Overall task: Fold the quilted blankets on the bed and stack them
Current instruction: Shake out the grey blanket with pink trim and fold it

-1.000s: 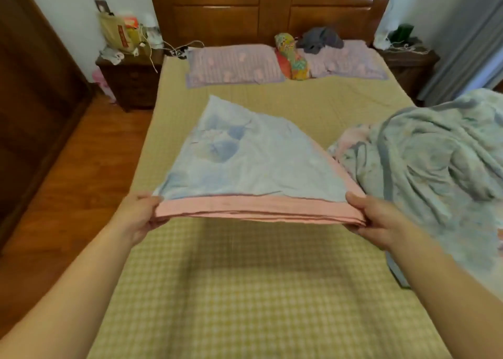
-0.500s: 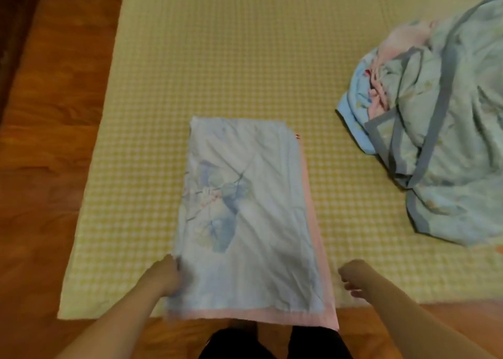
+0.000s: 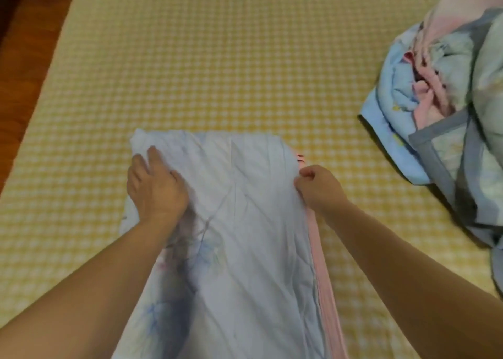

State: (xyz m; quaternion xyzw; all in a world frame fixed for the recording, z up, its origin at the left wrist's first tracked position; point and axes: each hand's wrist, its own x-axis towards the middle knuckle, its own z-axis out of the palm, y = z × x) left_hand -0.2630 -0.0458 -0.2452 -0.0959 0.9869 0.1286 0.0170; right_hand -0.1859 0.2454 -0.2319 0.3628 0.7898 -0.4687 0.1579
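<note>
A folded pale blue quilted blanket point(image 3: 245, 222) with a pink border along its right side lies lengthwise on the yellow checked bed point(image 3: 217, 59). My left hand point(image 3: 155, 187) lies flat on the blanket's far left part, fingers spread and pressing it down. My right hand point(image 3: 318, 187) pinches the blanket's right edge near the far corner, fingers curled on the fabric. A crumpled heap of unfolded blankets point(image 3: 449, 108), light blue, pink and grey-green with grey trim, sits at the right of the bed.
Wooden floor point(image 3: 24, 59) runs along the bed's left edge. The bed's far and middle stretch shows bare checked cover between the folded blanket and the heap.
The blanket went from held up by its near edge to laid flat on the bed. Both hands then moved forward from the near end to its far part; the view tilted down.
</note>
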